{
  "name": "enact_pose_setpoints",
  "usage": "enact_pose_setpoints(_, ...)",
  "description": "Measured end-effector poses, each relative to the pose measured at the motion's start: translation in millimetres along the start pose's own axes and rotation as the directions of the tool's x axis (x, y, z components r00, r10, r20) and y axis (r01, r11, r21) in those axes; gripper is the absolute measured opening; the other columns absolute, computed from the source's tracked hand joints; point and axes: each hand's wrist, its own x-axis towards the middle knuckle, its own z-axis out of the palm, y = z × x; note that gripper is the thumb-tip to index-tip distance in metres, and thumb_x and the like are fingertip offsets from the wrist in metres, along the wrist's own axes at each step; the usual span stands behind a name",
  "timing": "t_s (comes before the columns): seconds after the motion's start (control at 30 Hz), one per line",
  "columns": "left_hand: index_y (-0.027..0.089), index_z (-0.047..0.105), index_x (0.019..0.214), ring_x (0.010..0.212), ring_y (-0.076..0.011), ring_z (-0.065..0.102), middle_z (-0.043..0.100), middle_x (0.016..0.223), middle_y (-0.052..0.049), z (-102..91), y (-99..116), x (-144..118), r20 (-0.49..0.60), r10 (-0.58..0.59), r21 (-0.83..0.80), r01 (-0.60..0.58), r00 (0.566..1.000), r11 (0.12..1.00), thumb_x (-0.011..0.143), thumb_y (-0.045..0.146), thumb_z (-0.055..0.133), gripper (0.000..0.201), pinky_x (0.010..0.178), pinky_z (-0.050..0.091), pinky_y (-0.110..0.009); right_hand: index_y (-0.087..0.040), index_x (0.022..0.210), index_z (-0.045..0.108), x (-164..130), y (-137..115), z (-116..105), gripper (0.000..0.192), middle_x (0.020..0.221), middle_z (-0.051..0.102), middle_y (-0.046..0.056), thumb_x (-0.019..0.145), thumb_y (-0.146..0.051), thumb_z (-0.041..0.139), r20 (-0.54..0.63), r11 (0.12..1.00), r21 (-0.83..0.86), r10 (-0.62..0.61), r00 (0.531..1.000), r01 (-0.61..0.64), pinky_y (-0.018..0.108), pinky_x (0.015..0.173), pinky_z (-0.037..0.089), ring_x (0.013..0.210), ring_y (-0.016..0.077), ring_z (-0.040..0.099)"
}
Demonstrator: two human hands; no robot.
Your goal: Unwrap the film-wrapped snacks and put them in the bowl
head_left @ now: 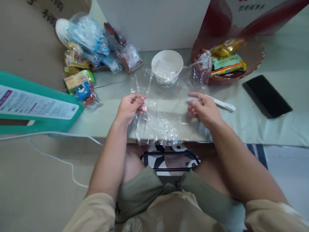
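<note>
A clear cellophane sheet (164, 116) lies spread over the table's front edge, crinkled where it hangs down. My left hand (129, 108) pinches its left edge between thumb and fingers. On the sheet's right side, my right hand (204, 109) holds the film with its fingertips. Just behind the sheet stands a white paper bowl (167, 67) with more clear film draped around it. A white pen-like stick (223, 104) lies beside my right hand.
A pile of wrapped snacks (89, 54) sits at the back left. A red basket (251, 61) with snack packets stands at the back right, a black phone (266, 95) next to it. A teal box (36, 106) lies at the left. White cable (60, 135) trails below.
</note>
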Motion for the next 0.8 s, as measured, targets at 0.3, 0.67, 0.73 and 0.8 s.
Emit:
enact_pose_setpoints(0.3, 0.014, 0.076, 0.080, 0.040, -0.0167, 0.063, 0.067, 0.051, -0.006, -18.3, -2.2, 0.9, 0.132, -0.116, 0.167, 0.093, 0.984, 0.982, 0.075, 0.043, 0.089, 0.032, 0.036, 0.040, -0.022, -0.029, 0.097, 0.065, 7.5, 6.1, -6.5, 0.021, 0.053, 0.053, -0.007, 0.089, -0.048, 0.068, -0.110, 0.995, -0.041, -0.098, 0.989, 0.094, 0.026, 0.039, 0.040, 0.039, 0.0115, 0.049)
enact_pose_setpoints(0.67, 0.019, 0.067, 0.062, 0.045, -0.0097, 0.061, 0.067, 0.057, 0.001, -12.3, 14.8, -8.4, -0.039, 0.029, -0.126, -0.034, 0.999, 0.991, 0.084, 0.008, 0.067, 0.024, 0.047, 0.048, -0.019, -0.028, 0.079, 0.058, 12.4, 3.2, -15.9, 0.024, 0.078, 0.068, 0.000, 0.080, -0.048, 0.070, -0.156, 0.962, 0.116, -0.226, 0.962, 0.245, 0.032, 0.046, 0.047, 0.049, 0.0137, 0.055)
enact_pose_setpoints(0.73, 0.017, 0.065, 0.055, 0.051, -0.0122, 0.065, 0.069, 0.061, -0.002, -13.5, 14.2, -6.7, -0.002, 0.010, -0.131, -0.010, 1.000, 0.991, 0.083, 0.009, 0.065, 0.028, 0.054, 0.052, -0.023, -0.026, 0.070, 0.060, 12.6, 0.9, -18.6, 0.025, 0.081, 0.070, 0.003, 0.077, -0.048, 0.069, -0.123, 0.956, 0.136, -0.243, 0.962, 0.259, 0.036, 0.050, 0.050, 0.054, 0.0165, 0.060)
enact_pose_setpoints(0.8, 0.017, 0.066, 0.052, 0.057, -0.0144, 0.067, 0.069, 0.062, -0.005, -15.4, 9.7, -1.7, 0.013, 0.015, -0.111, -0.013, 1.000, 0.994, 0.086, 0.022, 0.067, 0.034, 0.058, 0.055, -0.025, -0.025, 0.065, 0.064, 13.3, -0.1, -21.4, 0.039, 0.077, 0.070, 0.007, 0.083, -0.059, 0.057, -0.092, 0.954, 0.081, -0.280, 0.956, 0.287, 0.040, 0.055, 0.054, 0.062, 0.0212, 0.065)
